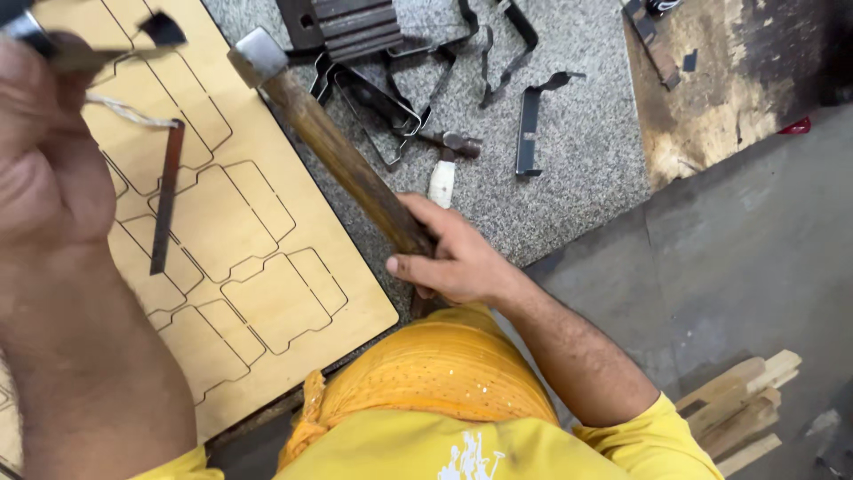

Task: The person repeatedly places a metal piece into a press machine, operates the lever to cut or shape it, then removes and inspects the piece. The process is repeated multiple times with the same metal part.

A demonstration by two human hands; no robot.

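Plywood, pale and laser-cut with rows of box-shaped outlines, makes up the board (267, 293) that lies on the speckled grey worktop (577, 151) at the left of the view. A hammer (342, 156) with a brown wooden handle is gripped near its lower end by the right hand (449, 258), the fingers closed tight around the wood; its square metal head is raised and tilted up over the top edge of the board. The left hand (49, 169) is seen very close to the camera, large and blurred, in the upper left corner. A small dark metal piece (53, 49) appears to be pinched at its fingertips, though the blur keeps the hold from being seen clearly. Just below that hand, a thin dark metal strip (167, 200) is seen standing in one of the cut lines of the board, with a bit of pale string (124, 111) beside its top end.

Beyond the hammer, a heap of bent metal strips (391, 98) is spread over the worktop, and a second, smaller hammer (444, 164) with a pale handle lies among them, just above the right hand. One bent strip (530, 124) lies apart to the right. A worn wooden block (720, 80) is seen at the upper right. On the grey floor (729, 284) at the lower right, a few wooden sticks (742, 409) are stacked. A yellow shirt and an orange cloth (444, 373) at the waist fill the bottom of the view
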